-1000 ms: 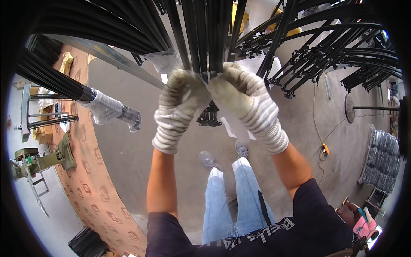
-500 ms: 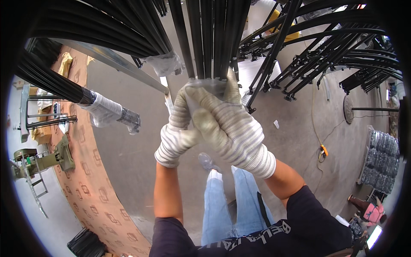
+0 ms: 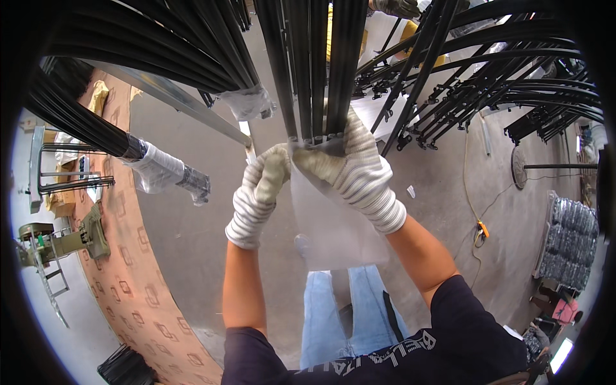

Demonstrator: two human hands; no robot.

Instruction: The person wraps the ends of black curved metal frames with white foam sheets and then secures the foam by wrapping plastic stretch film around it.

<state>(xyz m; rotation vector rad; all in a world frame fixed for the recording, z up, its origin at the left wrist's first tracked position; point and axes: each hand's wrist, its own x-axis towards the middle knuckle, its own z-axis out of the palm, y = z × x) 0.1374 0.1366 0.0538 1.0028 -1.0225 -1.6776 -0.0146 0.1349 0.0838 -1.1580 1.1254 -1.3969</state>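
Observation:
A bundle of long black tubes point(image 3: 314, 70) comes down from the top, its ends just above my hands. From those ends a translucent plastic sheet point(image 3: 340, 231) hangs over the floor and my legs. My left hand point(image 3: 256, 192), in a striped white knitted glove, pinches the sheet's left edge beside the bundle. My right hand point(image 3: 359, 173), gloved alike, is closed around the right side of the tube ends, holding the sheet against them. Some of its fingers are hidden behind the tubes.
Tube bundles with plastic-wrapped ends point(image 3: 157, 167) hang at the left. Many bracketed black tubes point(image 3: 462, 96) spread at the upper right. A metal bar point(image 3: 173, 96) slants behind. An orange device point(image 3: 482, 229) on a cable lies on the floor. A co-worker's gloved hand point(image 3: 398, 6) shows at the top.
My hands have moved apart, the left one down and leftward from the tube ends. The plastic sheet, bunched under my hands before, now hangs spread out below them.

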